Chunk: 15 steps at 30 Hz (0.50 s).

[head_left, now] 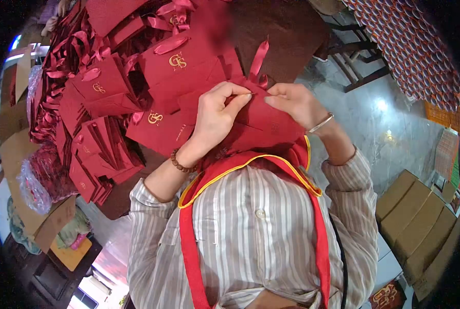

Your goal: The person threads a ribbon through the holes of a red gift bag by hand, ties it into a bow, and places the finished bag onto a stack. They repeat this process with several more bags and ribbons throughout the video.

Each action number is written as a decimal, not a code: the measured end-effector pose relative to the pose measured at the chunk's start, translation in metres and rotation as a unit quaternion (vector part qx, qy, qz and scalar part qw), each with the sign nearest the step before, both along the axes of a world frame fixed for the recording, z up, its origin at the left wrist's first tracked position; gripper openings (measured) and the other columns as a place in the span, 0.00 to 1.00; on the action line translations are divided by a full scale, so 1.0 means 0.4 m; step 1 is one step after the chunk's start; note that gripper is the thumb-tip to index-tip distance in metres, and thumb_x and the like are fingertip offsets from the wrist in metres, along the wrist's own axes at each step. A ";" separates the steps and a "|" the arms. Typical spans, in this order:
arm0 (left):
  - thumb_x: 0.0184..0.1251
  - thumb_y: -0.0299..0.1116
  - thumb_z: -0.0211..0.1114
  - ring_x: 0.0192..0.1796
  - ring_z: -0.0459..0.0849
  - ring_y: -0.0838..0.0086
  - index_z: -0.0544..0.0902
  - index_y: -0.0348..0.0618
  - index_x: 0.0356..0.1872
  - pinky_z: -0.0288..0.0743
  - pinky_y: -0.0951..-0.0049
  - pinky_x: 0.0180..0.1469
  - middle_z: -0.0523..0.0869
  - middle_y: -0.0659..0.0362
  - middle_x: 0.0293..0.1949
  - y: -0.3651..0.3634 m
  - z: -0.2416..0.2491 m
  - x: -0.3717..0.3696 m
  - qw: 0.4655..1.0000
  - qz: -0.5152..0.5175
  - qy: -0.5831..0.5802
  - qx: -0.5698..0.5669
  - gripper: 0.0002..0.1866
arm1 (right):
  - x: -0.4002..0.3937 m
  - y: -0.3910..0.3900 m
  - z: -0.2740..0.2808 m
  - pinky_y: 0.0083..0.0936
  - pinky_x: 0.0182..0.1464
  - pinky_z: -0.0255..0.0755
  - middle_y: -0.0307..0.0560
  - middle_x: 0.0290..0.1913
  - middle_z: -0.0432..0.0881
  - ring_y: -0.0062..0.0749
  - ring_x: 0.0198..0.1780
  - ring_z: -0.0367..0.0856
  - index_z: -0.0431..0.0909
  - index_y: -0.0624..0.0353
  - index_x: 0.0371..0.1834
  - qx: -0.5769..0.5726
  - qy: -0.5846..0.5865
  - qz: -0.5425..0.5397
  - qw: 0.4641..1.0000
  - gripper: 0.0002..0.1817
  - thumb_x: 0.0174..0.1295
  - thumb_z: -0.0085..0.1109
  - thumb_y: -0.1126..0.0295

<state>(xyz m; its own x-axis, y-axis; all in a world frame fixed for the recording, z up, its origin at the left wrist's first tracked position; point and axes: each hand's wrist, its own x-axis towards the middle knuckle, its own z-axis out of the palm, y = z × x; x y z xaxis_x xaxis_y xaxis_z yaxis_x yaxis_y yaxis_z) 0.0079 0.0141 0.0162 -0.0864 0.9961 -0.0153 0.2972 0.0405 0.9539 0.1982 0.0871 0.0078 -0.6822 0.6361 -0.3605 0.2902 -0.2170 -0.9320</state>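
Observation:
A red paper bag [263, 121] lies in front of my body, and both my hands are at its upper edge. My left hand [214, 113] pinches something too small to make out at that edge, thumb against forefinger. On the other side my right hand [299, 105] has its thumb and forefinger pressed together at the bag's edge; what they hold is hidden. A pink ribbon [259, 59] rises from the bag between and beyond my hands. Close by on the left lie more red bags with gold lettering [176, 69].
Piles of red bags [98, 85] with ribbons cover the brown table [276, 38] to the left. Plastic-wrapped red goods [47, 172] lie at far left. A wooden stool [361, 77], a patterned surface [410, 46] and a cardboard box [415, 211] are at right. Another person's hand [49, 24] shows at upper left.

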 end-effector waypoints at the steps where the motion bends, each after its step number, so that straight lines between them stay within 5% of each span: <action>1: 0.58 0.26 0.61 0.36 0.80 0.77 0.81 0.34 0.32 0.71 0.78 0.41 0.83 0.57 0.31 0.001 0.003 0.001 1.000 -0.004 0.003 -0.004 0.06 | 0.002 0.005 -0.001 0.19 0.34 0.68 0.38 0.28 0.80 0.17 0.30 0.73 0.78 0.66 0.36 0.000 0.001 0.000 1.000 0.12 0.57 0.55 0.67; 6: 0.58 0.26 0.61 0.37 0.79 0.77 0.80 0.33 0.31 0.71 0.79 0.41 0.82 0.58 0.32 0.011 -0.009 -0.003 0.999 -0.023 0.037 0.009 0.05 | 0.010 0.033 0.021 0.14 0.44 0.68 0.37 0.39 0.80 0.15 0.38 0.74 0.75 0.67 0.44 -0.157 0.055 0.071 0.984 0.12 0.61 0.53 0.71; 12: 0.58 0.23 0.60 0.38 0.79 0.78 0.79 0.35 0.34 0.71 0.79 0.42 0.81 0.58 0.32 0.033 -0.030 0.001 0.997 -0.040 -0.041 0.058 0.04 | -0.003 0.048 0.037 0.14 0.44 0.67 0.34 0.39 0.79 0.14 0.40 0.73 0.75 0.67 0.45 -0.046 -0.003 0.145 0.988 0.13 0.61 0.53 0.71; 15: 0.56 0.24 0.61 0.32 0.80 0.71 0.78 0.36 0.32 0.72 0.75 0.33 0.80 0.55 0.31 0.029 -0.032 -0.002 0.997 -0.036 0.005 0.061 0.04 | -0.011 0.048 0.067 0.14 0.44 0.66 0.35 0.39 0.79 0.14 0.40 0.72 0.75 0.67 0.45 -0.044 -0.042 0.178 0.982 0.13 0.59 0.55 0.71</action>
